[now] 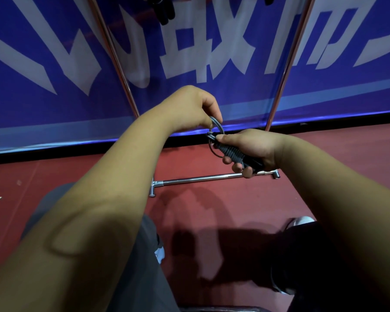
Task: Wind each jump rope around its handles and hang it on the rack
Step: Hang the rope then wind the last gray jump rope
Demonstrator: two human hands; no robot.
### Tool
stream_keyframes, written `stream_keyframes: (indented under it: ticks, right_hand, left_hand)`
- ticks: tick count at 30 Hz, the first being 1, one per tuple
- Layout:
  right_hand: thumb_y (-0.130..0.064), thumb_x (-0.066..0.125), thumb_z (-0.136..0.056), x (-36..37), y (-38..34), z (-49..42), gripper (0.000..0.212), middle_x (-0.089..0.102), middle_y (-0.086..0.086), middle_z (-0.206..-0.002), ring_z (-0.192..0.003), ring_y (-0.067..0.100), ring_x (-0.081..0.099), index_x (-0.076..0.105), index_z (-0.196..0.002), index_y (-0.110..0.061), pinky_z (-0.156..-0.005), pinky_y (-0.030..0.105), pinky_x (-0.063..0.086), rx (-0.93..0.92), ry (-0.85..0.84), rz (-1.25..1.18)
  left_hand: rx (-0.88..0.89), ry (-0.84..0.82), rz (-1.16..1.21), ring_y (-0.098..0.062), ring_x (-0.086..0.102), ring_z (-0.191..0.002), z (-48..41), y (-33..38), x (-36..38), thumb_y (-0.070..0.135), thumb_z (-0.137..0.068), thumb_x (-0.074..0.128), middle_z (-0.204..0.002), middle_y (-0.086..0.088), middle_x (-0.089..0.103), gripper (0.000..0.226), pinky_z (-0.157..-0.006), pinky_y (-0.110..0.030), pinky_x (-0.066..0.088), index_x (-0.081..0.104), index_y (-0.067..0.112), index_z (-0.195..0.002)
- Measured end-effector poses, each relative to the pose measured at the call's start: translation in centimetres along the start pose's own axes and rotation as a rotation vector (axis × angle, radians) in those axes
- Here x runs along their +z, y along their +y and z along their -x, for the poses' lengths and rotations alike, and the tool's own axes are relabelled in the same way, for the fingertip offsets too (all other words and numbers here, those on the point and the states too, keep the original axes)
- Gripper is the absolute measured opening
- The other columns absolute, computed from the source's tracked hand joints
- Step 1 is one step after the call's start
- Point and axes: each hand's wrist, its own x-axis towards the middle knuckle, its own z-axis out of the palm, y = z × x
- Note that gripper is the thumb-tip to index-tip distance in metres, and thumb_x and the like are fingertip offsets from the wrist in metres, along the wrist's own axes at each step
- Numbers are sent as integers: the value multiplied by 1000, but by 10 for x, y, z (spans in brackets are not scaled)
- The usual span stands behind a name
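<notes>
A dark grey jump rope (231, 152) is coiled tightly around its black handles. My right hand (254, 149) grips the wound handles, thumb on top near the coil's upper end. My left hand (191, 106) pinches a loose loop of the cord just above the bundle. The metal rack (203, 177) stands right behind my hands, with its floor bar low and two slanted poles rising on either side. Black handles of another rope (164, 10) hang at the top of the rack.
A blue banner (54, 64) with large white characters runs behind the rack. The floor (77, 176) is red-brown. My knees in dark trousers and a white shoe (302, 220) are below my arms.
</notes>
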Motion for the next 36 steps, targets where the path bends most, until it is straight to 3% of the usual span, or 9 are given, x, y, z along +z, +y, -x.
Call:
stream_keyframes:
  ticks: [2,4,8,16,22,26,29,33,36]
  right_hand:
    - [-52,57,-107,0,0,-1,35,57,7,-81,-53,17,46,56,-117,-19,-50,22,30,-16,52,-34]
    - [-51,55,-108,0,0,-2,34,56,8,-82,-53,17,47,56,-117,-17,-49,23,32,-37,103,-59]
    - [-50,53,-109,-2,0,-4,37,59,9,-86,-54,19,52,57,-120,-15,-49,26,38,-70,164,-151]
    - [-46,51,-110,-2,-4,-5,34,59,10,-87,-58,24,54,56,-118,-13,-54,31,40,-105,152,-266]
    - [-41,44,-108,-3,-7,-4,31,60,10,-80,-58,25,54,58,-121,-17,-56,31,39,-78,161,-313]
    - [-49,36,-106,-6,-8,-2,37,58,9,-78,-57,25,53,57,-117,-21,-58,31,37,-85,148,-322]
    - [-62,35,-107,-7,-6,-2,48,58,7,-76,-58,24,52,64,-116,-24,-57,31,38,-107,156,-305]
    - [-77,38,-103,-6,-5,-1,61,58,6,-75,-57,23,51,67,-115,-24,-56,29,40,-130,210,-278]
    - [-77,42,-101,-7,-5,-2,60,58,7,-75,-55,23,51,64,-114,-23,-55,29,40,-138,218,-281]
  left_hand:
    - [3,-8,-17,4,70,-75,-1,-1,0,6,-79,83,-79,17,77,24,-69,-14,49,84,28,-90]
    - [2,-21,-32,3,72,-80,-1,-3,0,8,-80,85,-82,17,78,25,-69,-12,50,84,29,-94]
    - [-13,-31,-64,3,70,-74,-2,-7,1,13,-79,90,-86,12,78,29,-67,-16,51,82,31,-100]
    - [-95,-14,-112,-1,65,-63,-5,-16,5,25,-81,91,-79,11,75,16,-70,-28,54,78,30,-90]
    - [-65,-64,-137,-7,66,-81,-3,-15,9,29,-93,77,-87,10,74,9,-74,-28,51,80,35,-100]
    - [-53,-71,-117,-11,69,-86,-1,-13,9,27,-96,72,-89,10,76,14,-81,-34,55,78,38,-103]
    - [-42,-99,-90,-7,67,-80,0,-12,9,29,-97,70,-87,12,77,15,-82,-34,56,78,40,-104]
    - [-22,-122,-39,-6,60,-78,2,-8,11,49,-102,63,-92,8,77,20,-83,-34,53,80,39,-101]
    - [-25,-140,-3,-10,57,-77,3,-5,10,53,-102,60,-93,8,78,25,-78,-35,49,81,40,-103]
